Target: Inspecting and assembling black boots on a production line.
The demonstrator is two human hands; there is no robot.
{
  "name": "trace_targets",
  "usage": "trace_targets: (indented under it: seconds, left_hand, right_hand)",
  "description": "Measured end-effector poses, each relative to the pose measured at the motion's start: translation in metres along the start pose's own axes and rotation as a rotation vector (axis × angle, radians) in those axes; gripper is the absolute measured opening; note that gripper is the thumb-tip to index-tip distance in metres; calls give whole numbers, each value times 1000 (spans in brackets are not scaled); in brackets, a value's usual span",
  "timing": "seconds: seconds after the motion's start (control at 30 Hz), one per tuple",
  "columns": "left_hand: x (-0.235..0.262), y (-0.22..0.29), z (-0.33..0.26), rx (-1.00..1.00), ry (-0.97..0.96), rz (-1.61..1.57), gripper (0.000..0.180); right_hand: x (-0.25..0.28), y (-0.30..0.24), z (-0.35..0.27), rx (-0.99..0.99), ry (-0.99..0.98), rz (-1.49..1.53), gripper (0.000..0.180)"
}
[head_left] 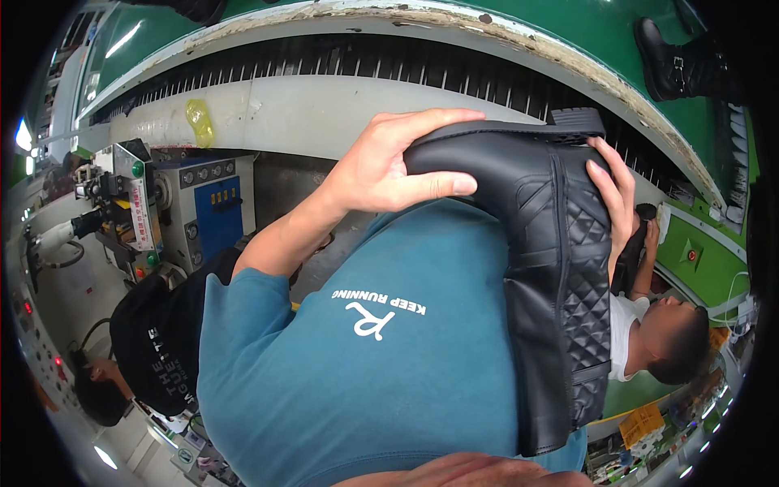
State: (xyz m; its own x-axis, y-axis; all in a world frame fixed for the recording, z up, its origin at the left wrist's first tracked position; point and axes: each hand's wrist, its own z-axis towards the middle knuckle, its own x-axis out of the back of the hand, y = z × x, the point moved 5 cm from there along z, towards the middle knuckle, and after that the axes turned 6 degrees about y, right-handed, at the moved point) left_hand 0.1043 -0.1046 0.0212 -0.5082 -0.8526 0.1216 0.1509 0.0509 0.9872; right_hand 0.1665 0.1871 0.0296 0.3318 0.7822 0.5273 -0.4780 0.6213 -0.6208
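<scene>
A tall black boot (540, 243) hangs in front of my teal shirt, its sole turned up and away from me and its shaft running down toward me. My left hand (398, 162) is closed around the toe, thumb on the upper and fingers along the sole edge. My right hand (618, 191) wraps the heel end, its fingertips on the back of the boot just below the heel block; its thumb is hidden. A seam or zip line runs down the shaft beside a quilted panel with straps.
Ahead runs a pale ledge (324, 99) with a yellow crumpled piece (199, 123) on it, beside a slatted dark channel (357, 61). Another black boot (673, 65) is on the green surface (568, 28) beyond. A machine (207, 203) and people flank me.
</scene>
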Motion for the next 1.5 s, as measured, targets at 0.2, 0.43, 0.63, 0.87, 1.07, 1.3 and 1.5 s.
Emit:
trace_targets:
  seconds: [0.2,0.43,0.63,0.87,1.07,1.3,1.5]
  left_hand:
    - [-1,12,-4,-170,-108,-420,109]
    - [-3,27,26,-621,-85,-412,98]
    - [-19,7,27,-525,154,-411,66]
    - [-50,4,31,-533,117,-156,68]
    - [-67,3,41,-554,125,-123,66]
    - [-72,-6,49,-539,161,-151,63]
    - [-63,10,51,-487,138,-142,55]
  right_hand:
    - [-34,81,-9,-226,-287,632,61]
    - [-83,127,-77,-845,-180,1293,69]
    - [-105,97,-27,-963,-218,706,60]
    - [-16,-44,4,21,61,162,62]
    - [-22,-44,-16,62,328,121,51]
    - [-22,-23,-5,-59,245,304,44]
    - [-43,31,4,-206,175,686,76]
